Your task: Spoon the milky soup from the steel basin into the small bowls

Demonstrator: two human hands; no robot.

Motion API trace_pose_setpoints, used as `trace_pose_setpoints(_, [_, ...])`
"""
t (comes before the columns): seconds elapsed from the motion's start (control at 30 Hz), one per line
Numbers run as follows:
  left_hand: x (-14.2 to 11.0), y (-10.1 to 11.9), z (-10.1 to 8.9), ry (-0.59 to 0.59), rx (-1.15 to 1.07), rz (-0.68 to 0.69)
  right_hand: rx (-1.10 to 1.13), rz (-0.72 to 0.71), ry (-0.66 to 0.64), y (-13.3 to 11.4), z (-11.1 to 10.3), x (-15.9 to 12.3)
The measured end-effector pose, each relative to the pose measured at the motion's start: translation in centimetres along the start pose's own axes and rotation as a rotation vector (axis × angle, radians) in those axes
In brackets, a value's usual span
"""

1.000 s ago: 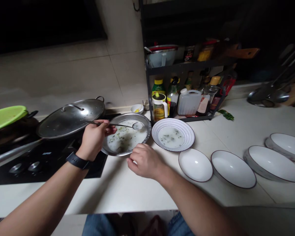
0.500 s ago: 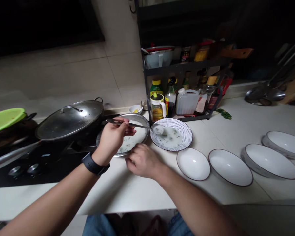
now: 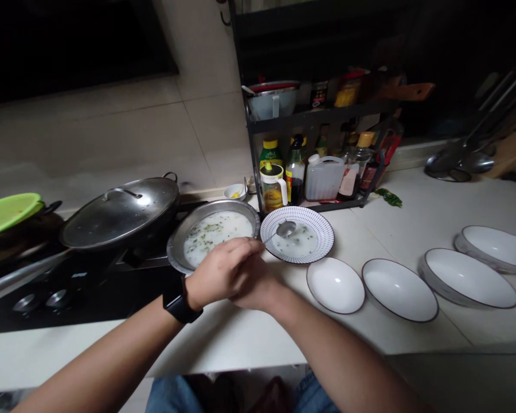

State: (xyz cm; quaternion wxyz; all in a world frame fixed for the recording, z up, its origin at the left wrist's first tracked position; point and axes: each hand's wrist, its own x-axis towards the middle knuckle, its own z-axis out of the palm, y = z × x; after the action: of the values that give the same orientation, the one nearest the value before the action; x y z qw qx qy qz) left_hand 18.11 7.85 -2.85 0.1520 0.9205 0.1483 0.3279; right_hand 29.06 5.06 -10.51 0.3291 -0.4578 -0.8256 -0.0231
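Spoon: a metal spoon point(image 3: 286, 229) has its bowl hovering just over the striped plate, with its thin handle slanting down-left into the fingers of the left hand.

Left hand: the left hand point(image 3: 221, 272), with a black watch point(image 3: 178, 304) on its wrist, is curled, its grip closed on the spoon handle, though the fingers partly hide the hold.

Right hand: the right hand point(image 3: 258, 289) sits tucked under and touching the left hand, just off the counter; its fingers are hidden, so I cannot tell how far its grip is open or whether it has hold of anything.

Steel plate: a steel plate point(image 3: 174, 246) with a raised rim holds milky liquid flecked with green, and stands at the stove's edge, just left of the striped plate.

Striped plate: a white plate with blue stripes point(image 3: 322, 229) lies on the counter point(image 3: 241, 338), with a thin pool of the same flecked liquid in its centre.

Empty-side dishes: four white oval dishes point(image 3: 335, 285) lie in a loose row to the right.

Stove: a wok under a steel lid point(image 3: 120, 221) sits left of the steel plate, beside a green lid point(image 3: 6, 213).

Rack: a black metal rack point(image 3: 251, 155) behind the plates carries bottles and a plastic jug point(image 3: 324, 178).
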Motion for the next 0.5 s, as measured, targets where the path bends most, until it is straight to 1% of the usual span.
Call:
trace_pose_setpoints(0.07, [-0.2, -0.6, -0.3, 0.145, -0.042, -0.136, 0.001, -0.014, -0.013, 0.2, -0.3, -0.3])
trace_pose_setpoints(0.13, [-0.3, -1.6, -0.9, 0.319, -0.109, -0.315, -0.004, -0.02, -0.024, 0.4, -0.4, -0.6])
trace_pose_setpoints(0.2, [-0.4, -2.7, -1.8, 0.473, -0.177, -0.469, -0.015, -0.026, -0.004, 0.5, -0.5, -0.8])
trace_pose_setpoints(0.27, [-0.6, -4.0, -2.7, 0.586, -0.221, -0.572, -0.018, -0.038, 0.039, 0.5, -0.4, -0.9])
trace_pose_setpoints(0.3, [-0.8, -4.7, -3.1, 0.62, -0.232, -0.612, -0.017, -0.046, 0.055, 0.5, -0.3, -0.9])
trace_pose_setpoints(0.37, [-1.4, -5.8, -3.6, 0.646, -0.229, -0.687, -0.008, -0.058, 0.072, 0.5, -0.2, -1.0])
trace_pose_setpoints(0.5, [-2.9, -7.0, -3.5, 0.592, -0.111, -0.799, 0.004, -0.058, 0.09, 0.6, 0.1, -1.0])
